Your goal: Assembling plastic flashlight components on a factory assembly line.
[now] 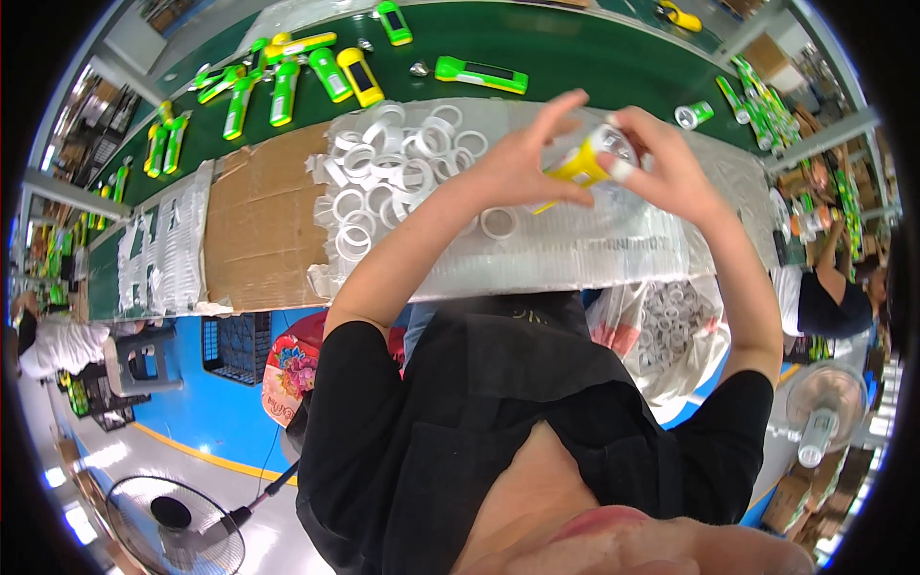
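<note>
A yellow flashlight (582,167) is held up over the plastic-covered work surface, tilted, its round lens end toward the right. My right hand (666,171) grips that lens end, thumb on the near side and fingers on the far side. My left hand (532,158) is around the flashlight's body, its fingers spread apart and its thumb stretched along the near side. Whether the left palm touches the body is blurred. Left of my hands lies a pile of white plastic rings (383,163), with one loose ring (498,223) just below my left hand.
Green and yellow flashlights (283,93) lie on the green belt (575,48) beyond, with more piled at right (762,110). Brown cardboard (264,216) covers the surface at left. A sack of rings (671,331) stands below the edge. Fans (172,522) and other people are at the sides.
</note>
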`<state>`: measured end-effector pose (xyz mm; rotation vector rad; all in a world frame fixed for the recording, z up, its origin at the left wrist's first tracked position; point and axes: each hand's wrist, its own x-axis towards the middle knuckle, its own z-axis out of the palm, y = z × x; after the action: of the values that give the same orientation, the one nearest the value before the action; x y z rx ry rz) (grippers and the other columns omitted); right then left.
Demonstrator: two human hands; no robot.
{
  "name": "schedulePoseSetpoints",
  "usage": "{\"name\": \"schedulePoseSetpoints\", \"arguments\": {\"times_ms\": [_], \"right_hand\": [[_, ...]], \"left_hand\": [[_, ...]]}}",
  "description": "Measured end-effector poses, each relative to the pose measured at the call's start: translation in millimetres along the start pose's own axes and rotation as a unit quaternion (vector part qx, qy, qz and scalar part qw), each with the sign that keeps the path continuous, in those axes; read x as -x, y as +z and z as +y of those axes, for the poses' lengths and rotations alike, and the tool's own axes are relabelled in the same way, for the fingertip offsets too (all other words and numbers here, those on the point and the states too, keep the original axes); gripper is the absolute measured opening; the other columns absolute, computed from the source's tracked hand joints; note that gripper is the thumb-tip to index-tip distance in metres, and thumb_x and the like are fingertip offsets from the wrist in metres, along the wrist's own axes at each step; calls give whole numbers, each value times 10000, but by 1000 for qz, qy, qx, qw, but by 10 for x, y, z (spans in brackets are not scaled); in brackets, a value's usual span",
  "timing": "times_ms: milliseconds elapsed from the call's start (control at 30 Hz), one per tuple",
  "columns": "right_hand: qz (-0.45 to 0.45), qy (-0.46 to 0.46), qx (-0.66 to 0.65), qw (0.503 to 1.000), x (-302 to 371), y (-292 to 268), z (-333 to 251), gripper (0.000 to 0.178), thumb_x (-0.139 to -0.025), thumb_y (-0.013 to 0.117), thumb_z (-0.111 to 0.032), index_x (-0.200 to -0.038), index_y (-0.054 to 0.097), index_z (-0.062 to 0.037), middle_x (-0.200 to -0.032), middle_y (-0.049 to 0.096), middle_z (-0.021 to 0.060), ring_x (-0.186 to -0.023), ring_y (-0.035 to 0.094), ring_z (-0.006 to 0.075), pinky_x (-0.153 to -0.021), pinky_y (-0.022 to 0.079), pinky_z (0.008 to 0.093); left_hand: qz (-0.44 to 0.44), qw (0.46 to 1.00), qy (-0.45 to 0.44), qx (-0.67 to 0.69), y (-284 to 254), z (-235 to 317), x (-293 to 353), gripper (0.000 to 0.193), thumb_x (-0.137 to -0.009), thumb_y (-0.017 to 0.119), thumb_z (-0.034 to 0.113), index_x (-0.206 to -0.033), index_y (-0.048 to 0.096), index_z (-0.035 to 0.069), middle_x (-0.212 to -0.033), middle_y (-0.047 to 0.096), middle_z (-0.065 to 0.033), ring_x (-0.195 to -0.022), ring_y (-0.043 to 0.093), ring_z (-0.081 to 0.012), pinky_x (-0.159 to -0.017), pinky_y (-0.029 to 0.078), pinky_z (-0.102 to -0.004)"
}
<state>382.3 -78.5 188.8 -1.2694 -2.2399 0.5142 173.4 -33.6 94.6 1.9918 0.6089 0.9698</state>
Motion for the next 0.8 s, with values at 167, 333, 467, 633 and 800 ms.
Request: {"name": "schedulePoseSetpoints", "arguments": {"times_ms": [167,333,467,633,800], "right_hand": [[65,-156,16,985,146,-123,-247,411,-968,488,-383,-1174,556,-35,-865,607,96,-690,603,234,-638,481,312],[201,80,53,975,-311,515,691,344,-995,401,-423,-1167,538,-158,-935,673,141,-810,661,362,-699,508,403],[268,127,-19,955,-795,969,1505,310,-997,422,-400,-1154,528,-155,-983,663,150,-880,643,382,-764,502,405],[352,296,-84,884,-1095,650,2234,388,-978,519,-359,-1224,476,-61,-955,655,187,-862,651,318,-754,509,399],[268,80,309,909,-1308,727,2578,433,-823,697,-334,-1163,608,-81,-1184,601,193,-1095,577,350,-932,470,450]], "left_hand": [[-304,896,-163,281,-180,543,122,792,-741,815,302,-1360,384,58,-987,639,-117,-877,652,-203,-777,522,-349],[-80,980,-20,-179,-117,-441,-513,568,-770,705,198,-1270,459,84,-899,664,-175,-734,667,-312,-640,525,-420],[-86,946,-29,-311,-411,-906,-816,555,-783,692,204,-1267,461,63,-980,654,-185,-894,650,-348,-749,523,-441],[-17,925,3,-380,-1412,-1621,-867,686,-702,632,-50,-1346,464,116,-1360,490,-146,-1240,492,-337,-1031,441,-393],[-164,928,-94,-322,-1944,-2254,-820,657,-687,591,-92,-1304,526,122,-1434,441,-118,-1312,436,-304,-1061,414,-365]]}}
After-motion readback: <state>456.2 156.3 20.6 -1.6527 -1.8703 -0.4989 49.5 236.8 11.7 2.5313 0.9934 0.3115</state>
